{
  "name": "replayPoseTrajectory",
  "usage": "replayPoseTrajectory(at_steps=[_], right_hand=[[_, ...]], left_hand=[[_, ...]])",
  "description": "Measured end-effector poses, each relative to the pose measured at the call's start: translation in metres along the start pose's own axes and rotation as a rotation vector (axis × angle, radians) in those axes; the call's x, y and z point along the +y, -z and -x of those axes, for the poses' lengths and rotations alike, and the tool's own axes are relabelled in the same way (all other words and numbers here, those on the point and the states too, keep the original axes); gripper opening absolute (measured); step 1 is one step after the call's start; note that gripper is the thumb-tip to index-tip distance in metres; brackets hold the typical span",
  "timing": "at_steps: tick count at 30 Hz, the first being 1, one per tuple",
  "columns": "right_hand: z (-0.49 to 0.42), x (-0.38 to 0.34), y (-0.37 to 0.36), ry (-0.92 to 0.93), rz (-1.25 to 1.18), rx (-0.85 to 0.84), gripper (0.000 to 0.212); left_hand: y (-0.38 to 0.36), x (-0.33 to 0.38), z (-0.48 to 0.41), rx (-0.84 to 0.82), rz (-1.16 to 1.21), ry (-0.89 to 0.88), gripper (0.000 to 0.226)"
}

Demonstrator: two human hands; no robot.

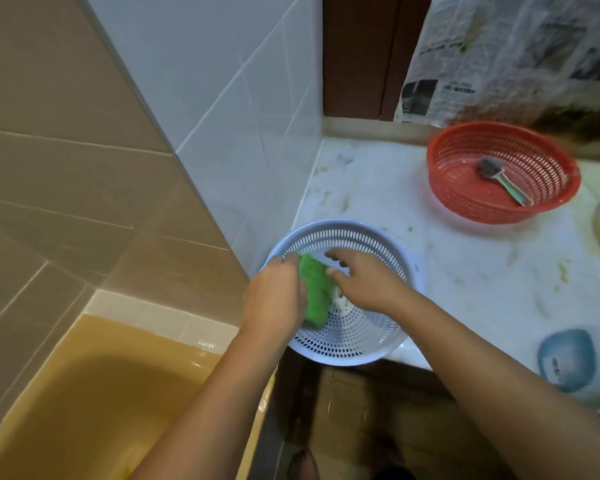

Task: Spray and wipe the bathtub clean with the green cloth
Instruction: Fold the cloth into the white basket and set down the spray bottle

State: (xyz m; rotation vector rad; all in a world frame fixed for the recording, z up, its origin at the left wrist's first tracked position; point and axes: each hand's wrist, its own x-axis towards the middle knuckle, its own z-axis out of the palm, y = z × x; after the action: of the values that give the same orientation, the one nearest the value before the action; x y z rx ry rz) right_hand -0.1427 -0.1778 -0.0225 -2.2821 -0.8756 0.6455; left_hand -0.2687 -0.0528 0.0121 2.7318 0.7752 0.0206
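Bathtub (84, 393): lower left, cut off by frame edge.
Left hand (274, 296): fingers curled round green cloth (314, 289), inside pale basket (343, 358) on worktop (465, 271); cloth partly hidden behind hand.
Right hand (364, 285): fingers loosely spread, holding nothing; thumb contact with cloth unclear.
Blue object (565, 358), right: blurred.
Farther: red basket (482, 206) holding brush (499, 174).

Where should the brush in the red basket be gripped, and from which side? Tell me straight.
Grip the brush by its pale handle, not the dark bristle head. It lies flat in the red basket with the handle pointing to the near right, so come down from above over the near-right rim, probably with the right hand.
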Motion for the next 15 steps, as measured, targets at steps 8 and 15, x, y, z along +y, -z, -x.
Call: replayPoseTrajectory(at_steps=[8, 15], right_hand=[[0.104, -0.011, 0.0, -0.068, -0.22, 0.432, 0.038], [0.176, 0.016, -0.008, -0.265, -0.284, 0.678, 0.04]], left_hand=[[-0.022, 0.022, 0.02, 0.008, 0.618, -0.345, 0.041], [-0.04, 0.083, 0.043, -0.112, 0.736, -0.537, 0.043]])
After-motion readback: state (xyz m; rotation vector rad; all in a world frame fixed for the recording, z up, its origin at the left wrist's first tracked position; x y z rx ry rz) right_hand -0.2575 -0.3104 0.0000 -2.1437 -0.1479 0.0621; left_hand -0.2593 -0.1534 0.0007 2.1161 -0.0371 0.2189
